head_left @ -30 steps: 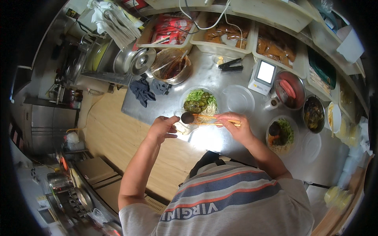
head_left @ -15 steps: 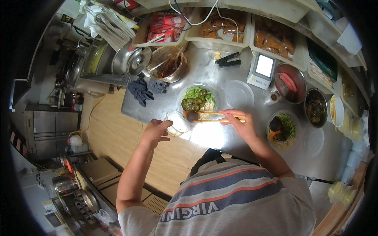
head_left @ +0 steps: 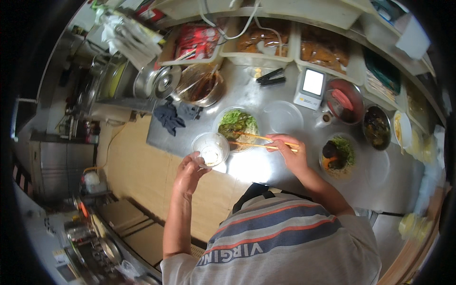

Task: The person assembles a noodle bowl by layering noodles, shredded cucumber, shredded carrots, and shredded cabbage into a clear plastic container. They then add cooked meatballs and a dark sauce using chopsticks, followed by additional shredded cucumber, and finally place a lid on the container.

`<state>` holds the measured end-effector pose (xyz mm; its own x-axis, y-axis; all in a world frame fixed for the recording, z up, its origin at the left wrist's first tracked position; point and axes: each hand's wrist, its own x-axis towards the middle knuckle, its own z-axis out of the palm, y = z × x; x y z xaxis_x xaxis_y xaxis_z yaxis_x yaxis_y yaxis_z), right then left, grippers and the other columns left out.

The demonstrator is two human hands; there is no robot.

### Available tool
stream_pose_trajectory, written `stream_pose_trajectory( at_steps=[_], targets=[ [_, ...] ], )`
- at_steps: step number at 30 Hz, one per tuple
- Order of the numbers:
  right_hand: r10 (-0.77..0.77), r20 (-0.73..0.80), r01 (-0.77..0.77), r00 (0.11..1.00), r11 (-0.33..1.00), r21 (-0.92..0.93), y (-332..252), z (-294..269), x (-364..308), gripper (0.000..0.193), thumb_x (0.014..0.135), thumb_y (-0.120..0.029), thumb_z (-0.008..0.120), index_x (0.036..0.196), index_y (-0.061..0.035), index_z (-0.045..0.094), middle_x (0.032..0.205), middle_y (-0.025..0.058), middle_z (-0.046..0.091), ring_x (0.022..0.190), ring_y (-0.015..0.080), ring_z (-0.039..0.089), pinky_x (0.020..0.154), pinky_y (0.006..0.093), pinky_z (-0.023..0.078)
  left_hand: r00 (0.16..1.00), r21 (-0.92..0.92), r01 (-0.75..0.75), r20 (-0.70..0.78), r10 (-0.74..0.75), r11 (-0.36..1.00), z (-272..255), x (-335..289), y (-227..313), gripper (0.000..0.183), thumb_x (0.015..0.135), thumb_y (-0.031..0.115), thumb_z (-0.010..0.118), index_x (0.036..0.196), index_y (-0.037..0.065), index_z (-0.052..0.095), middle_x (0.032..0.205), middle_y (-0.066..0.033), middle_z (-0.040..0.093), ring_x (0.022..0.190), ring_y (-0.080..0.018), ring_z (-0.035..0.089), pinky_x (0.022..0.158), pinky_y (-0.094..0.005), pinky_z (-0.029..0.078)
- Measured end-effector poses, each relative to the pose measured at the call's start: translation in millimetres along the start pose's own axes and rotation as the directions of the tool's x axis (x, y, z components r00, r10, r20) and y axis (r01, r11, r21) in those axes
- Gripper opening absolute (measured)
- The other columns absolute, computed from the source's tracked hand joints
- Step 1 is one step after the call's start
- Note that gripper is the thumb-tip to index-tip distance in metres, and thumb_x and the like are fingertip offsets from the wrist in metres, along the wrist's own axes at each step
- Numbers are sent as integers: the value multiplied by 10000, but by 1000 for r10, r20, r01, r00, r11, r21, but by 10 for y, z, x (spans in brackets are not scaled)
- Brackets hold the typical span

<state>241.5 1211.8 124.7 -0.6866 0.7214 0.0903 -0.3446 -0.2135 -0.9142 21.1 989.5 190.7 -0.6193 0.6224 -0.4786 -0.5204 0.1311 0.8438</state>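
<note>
My left hand (head_left: 191,167) grips a small clear plastic tub (head_left: 219,142) by its near side, at the steel table's front edge. Some pale stuff seems to be inside it, too blurred to name. Just beyond, partly behind the tub, a round clear bowl (head_left: 236,110) contains shredded greens, dark green pieces and pale strips. Wooden chopsticks (head_left: 259,145) are pinched in my right hand (head_left: 289,149), their tips reaching over that bowl's near side. A second filled bowl (head_left: 352,154) stands to the right, with a dark round piece, greens and pale strips.
Clear lids (head_left: 282,117) lie beside the bowls. Behind are a white scale with a lit screen (head_left: 311,88), black tongs-like pieces (head_left: 271,78) and a pot of dark sauce (head_left: 202,85). Steel bowls (head_left: 344,102) stand right; dark gloves or cloths (head_left: 168,118) lie left.
My left hand has moved slightly right and turned the tub, so its round face shows more. The chopsticks have shifted a little over the bowl. The whole view has moved slightly.
</note>
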Motion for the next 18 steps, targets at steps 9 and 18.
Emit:
stream_pose_trajectory(
  at_steps=[9,18],
  targets=[
    [-8,-349,-10,937,999,-50,-966,-453,-426,253,934,-51,429,1028,105,604,1013,230,641,818,253,671,750,333,560,976,-135,73,212,-43,988,616,179,-490,385,809,209,695,1136,71,545,948,-46,603,873,-197,588,812,-431,506],
    [-383,-568,335,729,922,-191,-1499,-1214,-1222,295,964,-161,481,1067,93,591,1060,206,633,823,250,666,735,344,562,993,171,-3,115,-17,985,1218,1678,-13,252,824,258,626,943,42,578,778,-97,581,708,-228,571,622,-401,506]
  ],
)
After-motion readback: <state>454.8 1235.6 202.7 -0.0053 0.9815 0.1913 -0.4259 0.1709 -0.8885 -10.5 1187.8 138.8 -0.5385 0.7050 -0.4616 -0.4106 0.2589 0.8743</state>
